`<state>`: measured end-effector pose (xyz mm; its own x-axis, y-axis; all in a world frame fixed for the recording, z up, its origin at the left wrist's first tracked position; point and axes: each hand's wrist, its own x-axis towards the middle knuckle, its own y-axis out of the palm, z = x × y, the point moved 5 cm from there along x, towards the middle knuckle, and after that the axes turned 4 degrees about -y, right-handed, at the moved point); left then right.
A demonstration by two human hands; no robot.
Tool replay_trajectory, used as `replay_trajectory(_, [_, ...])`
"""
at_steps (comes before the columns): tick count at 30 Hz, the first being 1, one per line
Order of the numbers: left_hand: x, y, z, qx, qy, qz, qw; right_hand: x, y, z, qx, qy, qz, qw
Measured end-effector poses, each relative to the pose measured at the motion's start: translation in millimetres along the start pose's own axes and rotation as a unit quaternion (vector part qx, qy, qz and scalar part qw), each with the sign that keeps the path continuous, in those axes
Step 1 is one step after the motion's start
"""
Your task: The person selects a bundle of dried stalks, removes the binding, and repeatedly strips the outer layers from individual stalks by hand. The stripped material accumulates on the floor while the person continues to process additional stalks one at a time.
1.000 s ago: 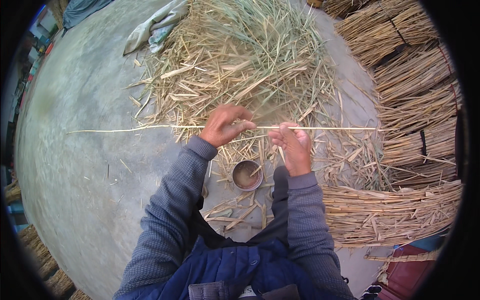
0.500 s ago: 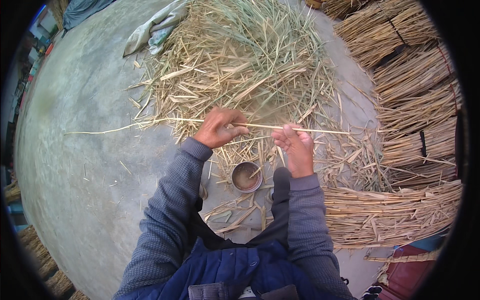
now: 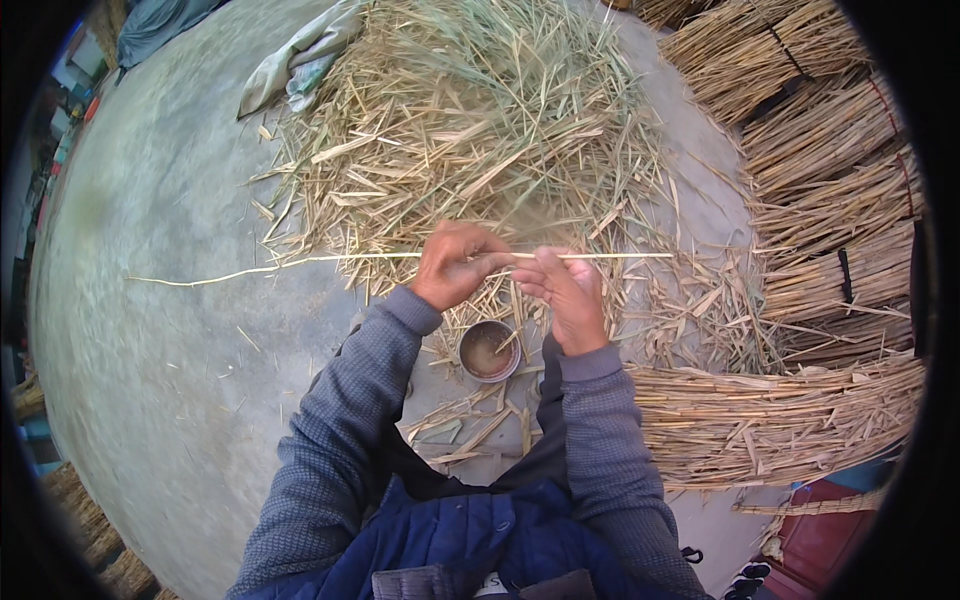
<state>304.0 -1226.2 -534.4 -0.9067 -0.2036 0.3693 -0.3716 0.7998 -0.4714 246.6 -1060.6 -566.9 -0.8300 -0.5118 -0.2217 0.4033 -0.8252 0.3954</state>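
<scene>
A long, thin pale reed stalk (image 3: 345, 257) stretches sideways across the view, its narrow end trailing far out to the left over the concrete. My left hand (image 3: 458, 265) is closed round it near the middle, thumb pointing right. Close beside it, my right hand (image 3: 570, 295) pinches the same stalk between thumb and fingers, and a short straight length sticks out past it to the right. Below the hands, between my legs, a round metal bowl (image 3: 490, 351) stands on the floor with some murky brownish contents and a few straw bits.
A large heap of dry leaves and husks (image 3: 480, 130) lies just beyond my hands, with a pale sack (image 3: 300, 62) at its left edge. Tied reed bundles (image 3: 830, 190) are stacked along the right. A further reed bundle (image 3: 770, 425) lies crosswise beside my right arm.
My right hand has shifted left along the stalk, closer to my left hand, which moved slightly right. Less of the stalk shows beyond the right hand.
</scene>
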Motion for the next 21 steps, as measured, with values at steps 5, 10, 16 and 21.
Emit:
replay_trajectory(5, [-3.7,-4.9,4.0,0.02,-0.032,-0.026,0.999,2.8,-5.2,-6.1,-0.001,0.001,-0.022,1.0])
replay_trajectory(10, [4.7,-69.4,38.8,-0.187,-0.155,-0.191,0.951,3.5,-20.3,3.5,-0.032,-0.029,-0.049,0.998])
replay_trajectory(16, [-1.6,-64.2,36.8,0.282,-0.017,-0.063,0.957,4.6,-20.4,6.1,-0.035,-0.039,-0.065,0.997])
replay_trajectory(21, [-4.9,-40.7,42.9,0.073,-0.061,0.136,0.986,5.8,-18.3,7.0,-0.006,-0.033,-0.068,0.997])
